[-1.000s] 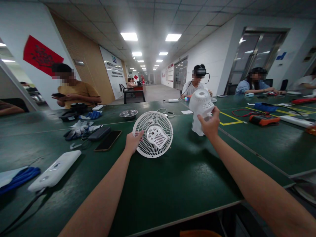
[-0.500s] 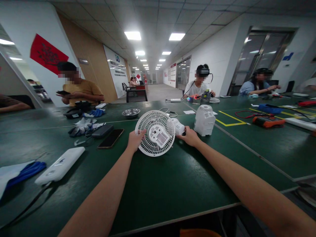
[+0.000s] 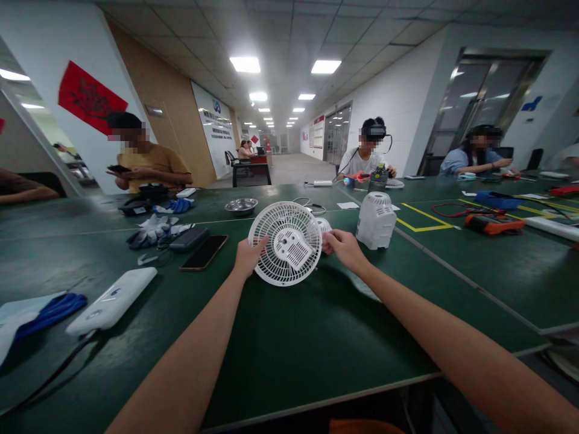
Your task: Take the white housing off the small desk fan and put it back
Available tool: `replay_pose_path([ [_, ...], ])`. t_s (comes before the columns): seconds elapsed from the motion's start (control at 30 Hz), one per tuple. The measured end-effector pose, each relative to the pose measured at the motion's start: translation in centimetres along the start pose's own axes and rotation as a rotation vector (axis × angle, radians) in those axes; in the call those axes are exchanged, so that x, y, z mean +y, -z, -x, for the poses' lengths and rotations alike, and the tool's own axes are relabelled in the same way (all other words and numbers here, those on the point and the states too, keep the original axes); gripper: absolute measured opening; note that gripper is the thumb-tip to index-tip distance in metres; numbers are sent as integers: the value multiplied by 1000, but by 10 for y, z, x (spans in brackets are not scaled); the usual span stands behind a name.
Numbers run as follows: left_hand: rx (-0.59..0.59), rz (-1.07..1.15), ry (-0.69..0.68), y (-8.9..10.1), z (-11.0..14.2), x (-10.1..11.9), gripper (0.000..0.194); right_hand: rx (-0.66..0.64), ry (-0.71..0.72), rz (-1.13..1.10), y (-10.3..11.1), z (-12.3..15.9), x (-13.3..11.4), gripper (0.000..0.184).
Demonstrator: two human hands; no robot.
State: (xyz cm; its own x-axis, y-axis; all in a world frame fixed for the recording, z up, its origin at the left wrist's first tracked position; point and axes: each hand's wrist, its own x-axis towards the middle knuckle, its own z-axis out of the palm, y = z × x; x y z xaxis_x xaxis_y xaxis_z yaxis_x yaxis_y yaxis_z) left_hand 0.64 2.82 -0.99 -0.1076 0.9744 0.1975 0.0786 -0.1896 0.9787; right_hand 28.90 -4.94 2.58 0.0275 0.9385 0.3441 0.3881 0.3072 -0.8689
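Head view: the left hand (image 3: 248, 256), thumb in front, clasps the white fan grille (image 3: 294, 248), mid-view, by its nine-o'clock rim; the right hand (image 3: 342, 246) curls its fingers at three o'clock, their hold impossible to tell; a white housing (image 3: 375, 221) stands at that hand's two o'clock.

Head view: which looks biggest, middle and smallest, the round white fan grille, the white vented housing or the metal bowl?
1. Fan grille
2. Vented housing
3. Metal bowl, though it sits farther away
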Motion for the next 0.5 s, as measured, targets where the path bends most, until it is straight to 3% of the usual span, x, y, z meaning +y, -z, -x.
replay_pose_path([
  [0.07, 1, 0, -6, 0, -1, -2, 28, -215, -253, -300, -16, 9, -4, 33],
  [0.13, 3, 5, 5, 1, -2, -4, 28, -330, -414, -533, -30, 16, -6, 31],
  [0.27, 11, 14, 12, 2, 1, 0, 29, -485, -560, -850, -41, 24, -12, 33],
  [0.37, 50, -41, -107, 1, 5, 6, 29, -463, -565, -958, -42, 26, -16, 29],
  [0.5, 113, -27, -228, -1, 6, 7, 38, -341, -504, -962, -49, 30, -22, 22],
])
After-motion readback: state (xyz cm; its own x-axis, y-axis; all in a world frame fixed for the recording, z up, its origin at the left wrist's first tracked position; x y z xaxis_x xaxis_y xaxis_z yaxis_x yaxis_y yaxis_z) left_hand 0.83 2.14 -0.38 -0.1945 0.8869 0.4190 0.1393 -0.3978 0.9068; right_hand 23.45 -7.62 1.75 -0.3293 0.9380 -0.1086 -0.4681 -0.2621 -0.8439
